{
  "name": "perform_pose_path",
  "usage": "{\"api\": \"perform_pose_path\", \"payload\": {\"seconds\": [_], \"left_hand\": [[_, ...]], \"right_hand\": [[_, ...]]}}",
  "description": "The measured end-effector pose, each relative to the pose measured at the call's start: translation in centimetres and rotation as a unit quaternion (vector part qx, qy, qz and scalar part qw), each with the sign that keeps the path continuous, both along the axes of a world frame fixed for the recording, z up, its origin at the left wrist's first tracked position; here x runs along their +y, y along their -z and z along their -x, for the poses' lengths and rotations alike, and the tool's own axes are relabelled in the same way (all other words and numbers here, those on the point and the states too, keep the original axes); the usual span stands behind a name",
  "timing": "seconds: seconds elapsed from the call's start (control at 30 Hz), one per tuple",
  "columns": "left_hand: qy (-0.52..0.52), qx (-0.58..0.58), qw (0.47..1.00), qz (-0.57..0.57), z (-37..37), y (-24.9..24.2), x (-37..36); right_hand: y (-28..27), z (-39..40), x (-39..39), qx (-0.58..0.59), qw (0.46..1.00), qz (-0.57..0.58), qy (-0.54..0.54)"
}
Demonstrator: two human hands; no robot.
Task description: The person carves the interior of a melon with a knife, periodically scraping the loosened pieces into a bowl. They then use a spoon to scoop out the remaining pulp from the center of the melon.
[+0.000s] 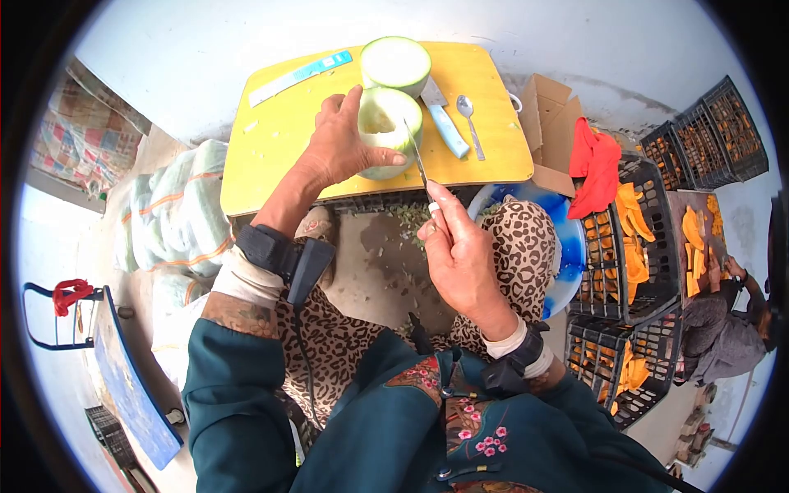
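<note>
A hollowed piece of pale green melon (380,120) stands upright near the front edge of the yellow table (329,177), its cut opening facing up. My left hand (339,144) grips it from the left, thumb along the near side and fingers at the rim. In my right hand (460,251) is a thin-bladed knife (417,152), its blade against the melon's right rim. Behind stands another cut melon piece (396,62) with white flesh on top. A blue-handled knife (446,123) and a metal spoon (471,123) lie to the right.
A long blue-and-white strip (300,78) lies at the table's back left. Right of the table are a cardboard box (546,123), a red cloth (595,168), a blue basin (573,259) and black crates (612,316) of orange slices. White sacks (177,209) stand left. Another person (723,329) sits far right.
</note>
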State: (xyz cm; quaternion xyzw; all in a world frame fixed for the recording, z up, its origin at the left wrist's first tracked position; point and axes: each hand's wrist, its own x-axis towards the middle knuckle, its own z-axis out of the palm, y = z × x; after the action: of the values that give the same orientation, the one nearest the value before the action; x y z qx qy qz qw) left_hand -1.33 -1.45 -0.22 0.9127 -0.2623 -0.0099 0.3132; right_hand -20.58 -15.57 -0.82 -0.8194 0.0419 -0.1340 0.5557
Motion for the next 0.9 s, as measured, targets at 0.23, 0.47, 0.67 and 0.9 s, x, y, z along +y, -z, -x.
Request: {"api": "perform_pose_path", "payload": {"seconds": [0.23, 0.47, 0.67, 0.9], "left_hand": [[-0.006, -0.014, 1.0, -0.004, 0.0, 0.4, 0.0], [-0.005, -0.014, 1.0, -0.003, 0.0, 0.3, 0.1], [-0.005, -0.01, 1.0, 0.001, 0.2, 0.2, 0.1], [-0.013, -0.027, 1.0, -0.001, 0.4, 0.5, -0.1]], "right_hand": [[0.7, -1.2, 0.5, -0.053, 0.998, 0.029, 0.015], [0.8, -1.5, 0.2, -0.057, 0.998, 0.007, 0.003], [0.8, -1.2, 0.3, -0.046, 0.999, 0.013, 0.002], [0.5, -1.2, 0.6, -0.06, 0.998, 0.031, 0.009]]}}
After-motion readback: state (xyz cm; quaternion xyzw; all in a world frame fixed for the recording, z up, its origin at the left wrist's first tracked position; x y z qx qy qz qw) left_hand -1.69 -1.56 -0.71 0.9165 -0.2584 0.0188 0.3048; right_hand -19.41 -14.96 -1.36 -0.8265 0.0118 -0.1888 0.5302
